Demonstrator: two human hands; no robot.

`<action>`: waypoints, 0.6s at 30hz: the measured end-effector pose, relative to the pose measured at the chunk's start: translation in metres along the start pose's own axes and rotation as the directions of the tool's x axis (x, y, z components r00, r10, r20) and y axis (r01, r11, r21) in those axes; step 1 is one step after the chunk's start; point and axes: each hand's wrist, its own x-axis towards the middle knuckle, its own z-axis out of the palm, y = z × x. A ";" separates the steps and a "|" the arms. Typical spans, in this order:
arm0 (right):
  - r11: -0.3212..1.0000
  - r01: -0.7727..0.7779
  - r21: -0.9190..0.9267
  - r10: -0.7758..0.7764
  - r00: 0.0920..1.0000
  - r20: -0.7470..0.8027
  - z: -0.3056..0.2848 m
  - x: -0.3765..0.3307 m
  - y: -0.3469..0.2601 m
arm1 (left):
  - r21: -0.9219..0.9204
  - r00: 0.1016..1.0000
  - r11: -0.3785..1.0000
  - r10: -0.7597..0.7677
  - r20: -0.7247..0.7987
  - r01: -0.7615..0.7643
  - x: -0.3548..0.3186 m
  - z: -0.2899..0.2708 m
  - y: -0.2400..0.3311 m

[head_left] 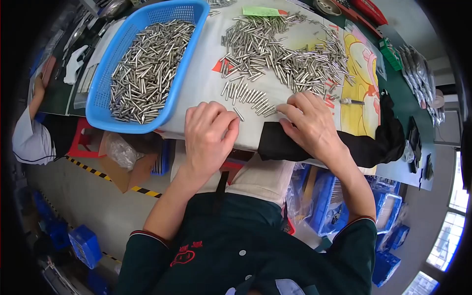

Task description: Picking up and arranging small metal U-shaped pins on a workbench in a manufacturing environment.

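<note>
My left hand (209, 137) is at the table's front edge, fingers curled, with thumb and index tips close together. Anything inside it is hidden from above. Just off its index finger lies a single metal pin (238, 114). My right hand (312, 125) rests over a black cloth (280, 142), its index fingertip at the right end of a short row of metal pins (250, 97). Its thumb sits apart from that finger, and I see nothing between them. Beyond the row spreads a loose heap of similar metal pins (295, 64).
A blue plastic basket (179, 81) full of pins stands to the left. A small metal-tipped tool (351, 102) lies right of the heap. Green box (391, 54) and bagged parts (420, 81) are at far right. Another person's arm (37, 98) reaches in at far left.
</note>
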 end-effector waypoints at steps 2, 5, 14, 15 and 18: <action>0.999 0.021 -0.041 -0.019 0.999 0.040 0.004 0.010 -0.002 | 0.008 1.000 1.000 -0.004 0.002 0.004 -0.003 -0.006 -0.007; 0.989 0.086 -0.116 -0.066 0.983 0.170 0.007 0.021 -0.001 | 0.016 1.000 1.000 -0.015 0.027 0.014 -0.005 -0.010 -0.017; 0.966 0.222 -0.131 -0.182 0.947 0.263 0.005 0.042 -0.001 | -0.004 0.933 0.961 0.271 0.236 -0.278 0.018 -0.009 -0.028; 0.967 0.221 -0.125 -0.181 0.946 0.270 0.006 0.042 0.000 | -0.004 0.899 0.946 0.310 0.309 -0.325 0.020 -0.008 -0.029; 0.967 0.221 -0.126 -0.180 0.945 0.273 0.007 0.043 0.002 | -0.010 0.863 0.932 0.338 0.374 -0.361 0.017 -0.006 -0.029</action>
